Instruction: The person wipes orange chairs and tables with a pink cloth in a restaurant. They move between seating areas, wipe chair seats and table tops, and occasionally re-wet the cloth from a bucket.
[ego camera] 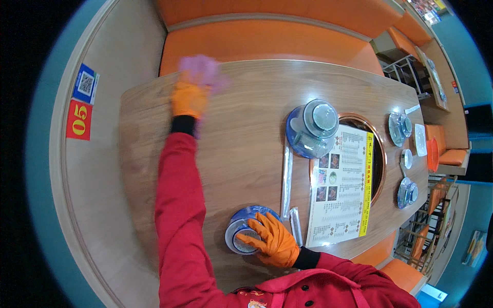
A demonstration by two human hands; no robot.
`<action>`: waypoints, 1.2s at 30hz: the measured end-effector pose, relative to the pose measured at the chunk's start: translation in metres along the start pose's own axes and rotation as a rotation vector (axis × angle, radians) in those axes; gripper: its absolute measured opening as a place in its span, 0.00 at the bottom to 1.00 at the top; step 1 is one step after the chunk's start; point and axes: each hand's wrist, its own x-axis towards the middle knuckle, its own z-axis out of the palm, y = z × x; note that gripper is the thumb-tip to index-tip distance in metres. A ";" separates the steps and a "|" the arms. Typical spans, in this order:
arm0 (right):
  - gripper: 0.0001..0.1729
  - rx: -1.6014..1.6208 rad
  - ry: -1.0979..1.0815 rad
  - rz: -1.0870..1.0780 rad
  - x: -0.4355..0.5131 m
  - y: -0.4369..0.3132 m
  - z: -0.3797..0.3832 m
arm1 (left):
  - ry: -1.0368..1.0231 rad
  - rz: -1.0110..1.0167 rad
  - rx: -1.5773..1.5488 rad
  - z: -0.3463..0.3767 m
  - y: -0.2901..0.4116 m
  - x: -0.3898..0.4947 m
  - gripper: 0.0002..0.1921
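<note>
My left hand (191, 96), in an orange glove, is stretched out near the far left part of the wooden table (238, 115), on a blurred purple cloth (200, 69) at the edge. My right hand (274, 240), gloved alike, has its fingers spread around the top of a stack of blue-rimmed dishes (235, 223) near me. Farther off stands a second stack, with a glass-like bowl (320, 117) upside down on top. Between the stacks lies a long wrapped utensil packet (286, 177), with a shorter one (295, 225) near my right hand.
A printed menu sheet (339, 188) partly covers a copper-rimmed round well (381, 154) in the table. More dish sets (398, 129), a white tray (420, 139) and an orange-red bowl (432, 154) stand at the right end. An orange bench (269, 40) runs along the far side; a wall (111, 173) borders the left.
</note>
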 end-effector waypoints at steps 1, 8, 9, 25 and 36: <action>0.51 0.015 0.012 0.035 0.000 -0.002 0.000 | -0.201 0.084 0.205 -0.011 0.060 -0.006 0.31; 0.46 0.065 -0.015 -0.069 -0.008 -0.008 0.004 | -0.424 0.294 -0.267 -0.124 0.076 -0.184 0.33; 0.47 0.043 -0.024 -0.063 -0.009 -0.008 0.005 | -0.491 0.221 -0.305 -0.150 0.062 -0.212 0.33; 0.55 -0.071 0.256 -0.010 0.109 0.007 -0.022 | -0.106 -0.366 0.158 -0.138 -0.049 -0.252 0.30; 0.49 -0.136 0.384 -0.071 0.074 0.022 -0.031 | -0.634 -0.152 -0.343 -0.221 0.249 -0.458 0.32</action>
